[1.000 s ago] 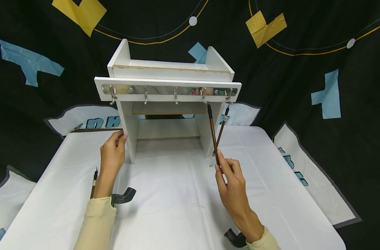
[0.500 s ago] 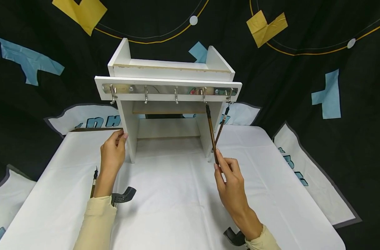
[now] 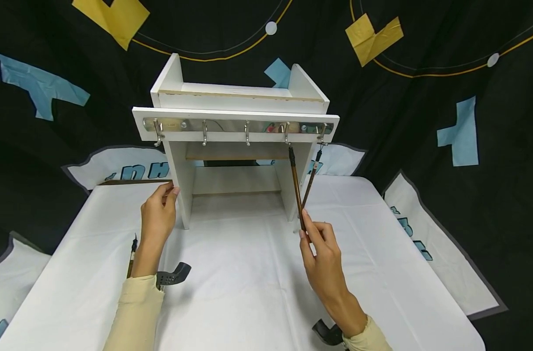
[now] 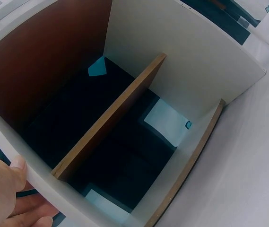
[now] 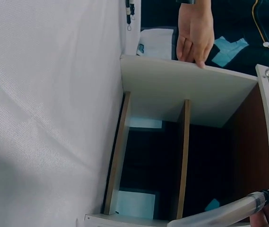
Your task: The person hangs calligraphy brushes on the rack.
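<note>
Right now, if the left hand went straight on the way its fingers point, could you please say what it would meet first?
The left hand would most likely meet the white shelf unit's left side panel first; its thumb appears to touch that panel's edge.

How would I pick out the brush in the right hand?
Find the white shelf with hooks along its front. Below the hooks' right end, the right hand pinches a slim brown-handled brush. It is hand-held, while the neighbouring brush hangs from the rightmost hook.

Black fabric backdrop [image 3: 406, 122]: beyond the right hand [image 3: 326, 263]
Pale-blue tape piece [image 3: 463, 131]: beyond that hand, rightward
White, grey-edged, blue-lettered panel [image 3: 457, 273]: right of that hand
</note>
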`<state>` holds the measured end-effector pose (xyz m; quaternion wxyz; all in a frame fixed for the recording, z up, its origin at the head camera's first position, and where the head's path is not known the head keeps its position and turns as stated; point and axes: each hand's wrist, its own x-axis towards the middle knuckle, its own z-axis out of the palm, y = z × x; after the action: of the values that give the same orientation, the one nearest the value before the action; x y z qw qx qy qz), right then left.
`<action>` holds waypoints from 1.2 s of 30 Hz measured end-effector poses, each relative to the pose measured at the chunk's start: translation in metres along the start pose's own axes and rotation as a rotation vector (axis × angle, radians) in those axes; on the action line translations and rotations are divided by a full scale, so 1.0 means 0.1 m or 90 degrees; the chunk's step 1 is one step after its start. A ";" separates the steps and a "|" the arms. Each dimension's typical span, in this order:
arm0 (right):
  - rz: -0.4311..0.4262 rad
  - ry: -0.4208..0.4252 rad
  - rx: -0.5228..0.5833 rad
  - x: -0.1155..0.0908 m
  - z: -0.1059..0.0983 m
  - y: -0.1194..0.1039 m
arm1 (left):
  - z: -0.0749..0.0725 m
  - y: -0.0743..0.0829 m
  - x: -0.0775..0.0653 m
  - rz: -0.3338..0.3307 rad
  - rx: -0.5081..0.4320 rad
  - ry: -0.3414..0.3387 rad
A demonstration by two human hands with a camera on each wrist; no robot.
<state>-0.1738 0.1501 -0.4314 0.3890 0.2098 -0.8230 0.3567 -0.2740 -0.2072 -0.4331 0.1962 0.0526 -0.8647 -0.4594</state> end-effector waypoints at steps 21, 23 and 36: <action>0.015 -0.010 0.000 0.01 0.03 0.00 | 0.01 0.00 0.01 0.004 0.002 0.006; 0.013 -0.010 -0.001 0.01 0.03 0.00 | 0.01 0.00 0.01 0.003 0.001 0.006; 0.007 -0.004 0.006 0.01 0.08 0.02 | 0.01 0.00 0.01 0.008 0.001 0.006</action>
<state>-0.1796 0.1457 -0.4347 0.3836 0.2086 -0.8235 0.3622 -0.2749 -0.2071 -0.4336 0.2032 0.0497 -0.8643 -0.4573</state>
